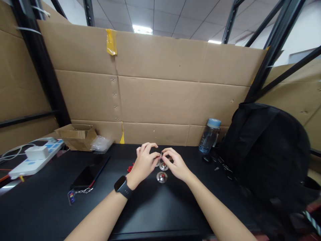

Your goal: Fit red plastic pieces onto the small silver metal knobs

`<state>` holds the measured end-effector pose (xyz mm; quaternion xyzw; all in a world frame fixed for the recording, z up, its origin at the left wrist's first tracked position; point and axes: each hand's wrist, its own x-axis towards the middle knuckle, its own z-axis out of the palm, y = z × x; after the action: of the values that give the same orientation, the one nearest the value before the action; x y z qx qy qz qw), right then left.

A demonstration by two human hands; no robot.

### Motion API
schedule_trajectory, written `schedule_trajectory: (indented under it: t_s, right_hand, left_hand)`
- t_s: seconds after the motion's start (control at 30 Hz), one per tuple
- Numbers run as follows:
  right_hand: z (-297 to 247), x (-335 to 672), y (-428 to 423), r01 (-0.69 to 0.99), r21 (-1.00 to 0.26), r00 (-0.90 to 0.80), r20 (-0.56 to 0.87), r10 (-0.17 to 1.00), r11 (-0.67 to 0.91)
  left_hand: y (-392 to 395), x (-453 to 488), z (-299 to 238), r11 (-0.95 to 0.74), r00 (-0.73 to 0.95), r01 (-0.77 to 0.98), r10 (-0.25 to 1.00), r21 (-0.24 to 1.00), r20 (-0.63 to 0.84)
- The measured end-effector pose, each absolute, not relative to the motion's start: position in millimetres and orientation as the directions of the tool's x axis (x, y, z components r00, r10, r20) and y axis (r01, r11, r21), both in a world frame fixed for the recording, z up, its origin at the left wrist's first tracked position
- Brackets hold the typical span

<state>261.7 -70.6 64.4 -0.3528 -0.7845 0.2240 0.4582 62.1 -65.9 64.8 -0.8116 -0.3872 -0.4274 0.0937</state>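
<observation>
Over the middle of the black table (pixel 150 207), my left hand (pixel 144 164) and my right hand (pixel 177 164) meet with thumbs and forefingers pinched. Between their fingertips stands a small shiny metal disc (pixel 161 156), seen nearly edge-on; it looks like a finger cymbal. Two round metal finger cymbals with red centres lie below: the nearer cymbal (pixel 162 177) is fully in view, while the farther cymbal (pixel 163 166) sits right under the fingertips. Another metal rim is partly covered by my left fingers. Small red pieces (pixel 130 167) show beside my left hand, partly hidden by it.
At left lie a phone (pixel 89 172), a keychain (pixel 72 196) and a white power strip (pixel 37 160). An open cardboard box (pixel 76 137) stands behind them. A water bottle (pixel 209 136), keys (pixel 220 164) and a large black backpack (pixel 265 154) occupy the right. Cardboard walls (pixel 155 100) enclose the back.
</observation>
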Motion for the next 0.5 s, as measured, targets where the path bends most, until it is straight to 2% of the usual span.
schedule_trajectory:
  t_s: [0.17, 0.3, 0.5]
  right_hand:
    - [62, 262, -69, 0.375, -0.675, -0.337, 0.540, 0.771, 0.636]
    - [60, 266, -68, 0.502, -0.575, -0.378, 0.526, 0.762, 0.646]
    - [60, 267, -68, 0.579, -0.522, -0.417, 0.472, 0.777, 0.627]
  left_hand:
    - [-62, 59, 67, -0.708, 0.365, 0.672, 0.573, 0.219, 0.733]
    - [-60, 53, 68, -0.691, 0.351, 0.654, 0.637, 0.307, 0.686]
    - [-60, 47, 61, -0.709, 0.578, 0.642, 0.697, 0.291, 0.424]
